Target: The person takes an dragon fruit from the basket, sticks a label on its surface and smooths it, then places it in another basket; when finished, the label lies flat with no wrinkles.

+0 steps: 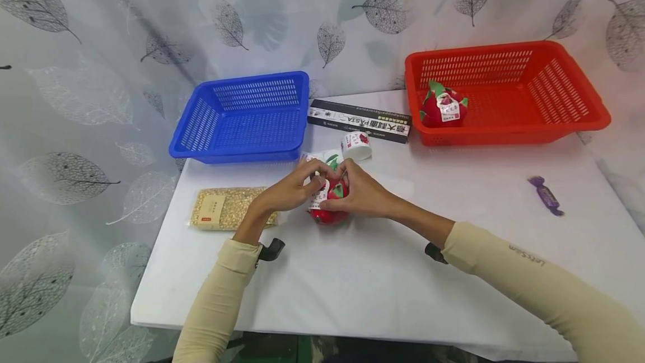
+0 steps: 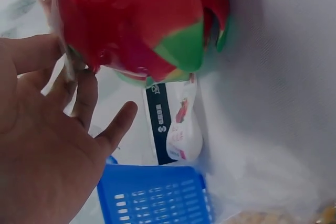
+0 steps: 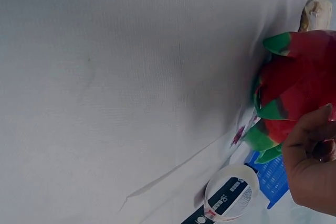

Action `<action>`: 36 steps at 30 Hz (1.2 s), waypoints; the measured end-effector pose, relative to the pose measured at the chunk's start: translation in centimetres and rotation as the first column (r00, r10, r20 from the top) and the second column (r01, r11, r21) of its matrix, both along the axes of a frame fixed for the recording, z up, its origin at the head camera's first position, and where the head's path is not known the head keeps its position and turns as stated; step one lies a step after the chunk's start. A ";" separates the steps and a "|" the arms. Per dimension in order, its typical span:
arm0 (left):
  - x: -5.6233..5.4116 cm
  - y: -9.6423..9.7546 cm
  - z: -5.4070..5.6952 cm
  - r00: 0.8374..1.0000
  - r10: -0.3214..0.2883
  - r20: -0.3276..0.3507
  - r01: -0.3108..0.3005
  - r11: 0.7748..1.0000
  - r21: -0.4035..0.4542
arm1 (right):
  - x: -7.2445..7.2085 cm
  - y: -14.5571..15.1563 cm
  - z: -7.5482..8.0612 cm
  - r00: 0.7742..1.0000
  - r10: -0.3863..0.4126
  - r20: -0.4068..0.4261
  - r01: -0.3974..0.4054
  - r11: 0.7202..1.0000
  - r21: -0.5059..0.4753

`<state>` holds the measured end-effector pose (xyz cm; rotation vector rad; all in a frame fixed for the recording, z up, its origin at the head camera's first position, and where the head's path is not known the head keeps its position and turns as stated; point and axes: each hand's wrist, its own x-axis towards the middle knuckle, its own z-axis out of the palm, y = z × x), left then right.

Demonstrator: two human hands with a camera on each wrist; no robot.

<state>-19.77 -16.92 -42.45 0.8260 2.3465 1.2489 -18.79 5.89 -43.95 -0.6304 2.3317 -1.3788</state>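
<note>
A glossy red dragon fruit (image 1: 330, 217) with green scale tips stands on the white table between my two hands. A white printed label (image 1: 319, 195) lies against its front. My left hand (image 1: 289, 190) pinches the label at the fruit's left side; in the left wrist view its outer fingers (image 2: 119, 124) spread away from the fruit. From the right, my right hand (image 1: 368, 194) holds the fruit, thumb across its front and index finger bent near the top. Just behind stands a roll of printed labels (image 1: 356, 146), its loose strip running toward the fruit.
A blue basket (image 1: 201, 154) stands back left. The red basket (image 1: 509, 138) at back right holds another labelled dragon fruit (image 1: 443, 106). A black pasta box (image 1: 360, 121) lies between them. A bag of yellow grains (image 1: 232, 206) lies left, a purple-wrapped candy (image 1: 546, 196) right.
</note>
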 end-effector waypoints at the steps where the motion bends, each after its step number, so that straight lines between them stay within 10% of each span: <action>1: 0.0 0.0 -0.1 1.000 0.008 -0.009 -0.008 1.000 -0.004 | 0.0 0.0 0.0 1.000 0.000 0.007 0.000 1.000 0.005; 7: 0.5 0.2 -1.4 0.995 0.092 -0.039 -0.092 0.996 0.010 | -0.1 0.0 0.1 0.999 0.001 0.036 -0.002 0.999 0.032; 18: 2.1 -0.2 -3.2 0.953 0.281 0.113 -0.291 0.953 0.079 | -0.6 -0.1 0.4 0.994 0.023 0.102 -0.028 0.998 0.048; 27: 4.1 -2.7 -4.4 0.954 0.199 0.223 -0.213 0.976 0.043 | -1.7 -0.1 0.6 0.988 -0.042 0.150 0.030 0.996 0.080; 36: 4.2 -2.7 -4.6 0.975 0.123 0.184 -0.139 0.988 0.074 | -1.8 -0.9 1.2 0.975 -0.071 0.213 0.046 0.991 0.122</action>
